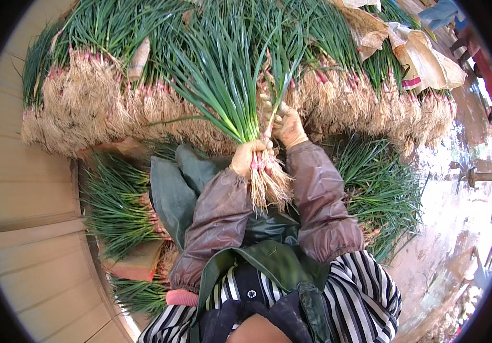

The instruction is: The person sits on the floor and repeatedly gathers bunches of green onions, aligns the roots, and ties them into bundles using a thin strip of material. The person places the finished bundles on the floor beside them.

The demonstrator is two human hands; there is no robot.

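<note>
My left hand (246, 157) is closed around a bunch of green onions (228, 85) just above its pinkish bulbs. The bunch's pale roots hang below the fist and its long leaves fan up and to the left. Beside it my right hand (289, 124) is at a separate stalk (276, 100) that leans to the right; its fingertips look pale and covered. Whether those fingers grip the stalk cannot be told. Behind both hands lies a long heap of green onions (336, 98), roots towards me.
More green onions lie at my left (121, 206) and right (378, 188). Woven sacking (421, 60) covers part of the heap at the upper right. A panelled wall (31, 193) stands on the left. At the far right edge, part of another person (481, 68) shows.
</note>
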